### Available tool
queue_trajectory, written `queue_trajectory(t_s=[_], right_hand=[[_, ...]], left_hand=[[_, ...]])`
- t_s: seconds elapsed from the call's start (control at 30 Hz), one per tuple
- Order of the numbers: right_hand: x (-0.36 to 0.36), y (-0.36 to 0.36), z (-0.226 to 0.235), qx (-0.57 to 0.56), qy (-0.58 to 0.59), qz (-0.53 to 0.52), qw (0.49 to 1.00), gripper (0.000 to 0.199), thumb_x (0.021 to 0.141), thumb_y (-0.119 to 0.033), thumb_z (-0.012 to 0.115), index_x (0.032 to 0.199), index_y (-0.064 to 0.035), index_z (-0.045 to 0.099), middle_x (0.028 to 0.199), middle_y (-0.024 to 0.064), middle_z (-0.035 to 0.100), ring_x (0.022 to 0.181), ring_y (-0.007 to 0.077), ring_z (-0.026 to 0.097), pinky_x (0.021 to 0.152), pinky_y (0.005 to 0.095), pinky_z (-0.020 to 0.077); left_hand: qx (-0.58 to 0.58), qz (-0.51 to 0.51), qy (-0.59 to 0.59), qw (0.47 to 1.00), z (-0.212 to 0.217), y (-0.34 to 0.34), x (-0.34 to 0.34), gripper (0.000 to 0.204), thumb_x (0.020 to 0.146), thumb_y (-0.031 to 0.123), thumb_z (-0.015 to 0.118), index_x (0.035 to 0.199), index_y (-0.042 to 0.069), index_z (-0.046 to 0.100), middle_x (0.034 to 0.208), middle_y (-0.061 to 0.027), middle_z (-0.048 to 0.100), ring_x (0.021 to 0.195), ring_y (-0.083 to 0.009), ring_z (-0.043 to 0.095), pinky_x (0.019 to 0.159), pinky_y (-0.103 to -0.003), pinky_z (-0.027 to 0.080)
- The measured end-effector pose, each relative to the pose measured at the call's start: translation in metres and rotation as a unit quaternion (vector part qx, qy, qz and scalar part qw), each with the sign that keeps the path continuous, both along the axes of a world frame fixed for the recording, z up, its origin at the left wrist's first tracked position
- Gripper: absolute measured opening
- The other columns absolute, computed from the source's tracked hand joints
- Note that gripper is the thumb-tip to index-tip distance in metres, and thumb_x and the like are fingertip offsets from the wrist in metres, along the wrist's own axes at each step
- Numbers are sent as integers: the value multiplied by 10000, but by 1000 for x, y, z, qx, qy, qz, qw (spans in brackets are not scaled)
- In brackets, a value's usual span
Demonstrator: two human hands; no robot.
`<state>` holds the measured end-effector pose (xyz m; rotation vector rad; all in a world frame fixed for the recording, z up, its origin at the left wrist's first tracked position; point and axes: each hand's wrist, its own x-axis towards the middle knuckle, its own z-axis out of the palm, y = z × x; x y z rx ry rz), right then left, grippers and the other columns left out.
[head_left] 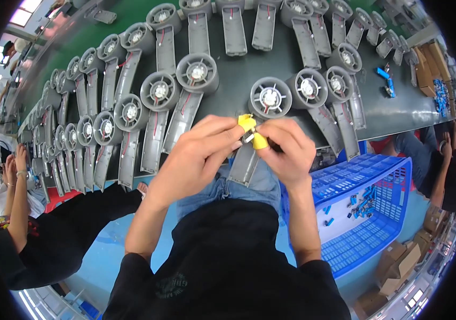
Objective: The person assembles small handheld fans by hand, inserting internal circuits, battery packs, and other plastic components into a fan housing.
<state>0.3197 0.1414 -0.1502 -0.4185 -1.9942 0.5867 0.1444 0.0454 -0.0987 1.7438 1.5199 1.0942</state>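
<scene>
- Near fan [271, 98]: gray, lying face up at the table [233, 72] edge, both hands over its handle [244, 166].
- Left hand [201, 149] is pinched on a small whitish part [248, 137] above that handle; right hand [290, 152] is pinched at the same bit, so their fingertips pretty much meet. Yellow finger covers [246, 122] on both, looks like.
- Progress, best guess: mid-step. The near fan's hub is in; its handle is uncovered and the small part doesn't look seated yet. Other fans [197, 72] around it have open handles too, red wires showing.
- Near fan's long axis: head away from the person, handle toward the lap, slanting slightly left. Small part's axis? Can't tell, fingers hide it.
</scene>
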Motion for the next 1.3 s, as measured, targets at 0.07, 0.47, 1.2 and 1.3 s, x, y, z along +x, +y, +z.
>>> queue_trajectory(t_s=[0.07, 0.47, 1.2, 1.3], right_hand=[[0, -17, 9, -98, -15, -66, 993, 295, 687, 50, 768, 965, 12, 678, 954, 94, 649, 615, 89, 561, 511, 202, 450], [-14, -34, 81, -444, -31, -109, 889, 365, 881, 44, 588, 1244, 69, 569, 869, -1, 624, 729, 27, 572, 630, 164, 448], [-362, 222, 60, -106, -367, -38, 923, 348, 855, -259, 611, 1099, -18, 664, 1071, 225, 667, 1057, 392, 612, 923, 455, 498], [-305, 221, 98, -36, -323, -13, 946, 368, 835, -223, 612, 1128, -6, 659, 942, 171, 713, 857, 301, 698, 797, 390, 533]], left_hand=[[12, 25, -21, 999, -5, -1, 4, 234, 862, -24, 608, 1094, -55, 625, 1041, -186, 626, 941, -342, 601, 783, -371, 492], [61, 156, -232, 958, 36, 22, 3, 198, 974, 57, 496, 1101, -68, 584, 892, -142, 602, 608, -171, 598, 535, -308, 450], [-203, 564, 259, 757, 1, 162, -456, 852, 786, 508, 702, 1425, 58, 363, 1342, -222, 492, 1274, -406, 448, 1014, -539, 390], [-120, 505, 260, 814, -21, 151, -491, 684, 733, 350, 788, 1240, -14, 507, 1152, -259, 606, 1088, -410, 591, 935, -450, 490]])
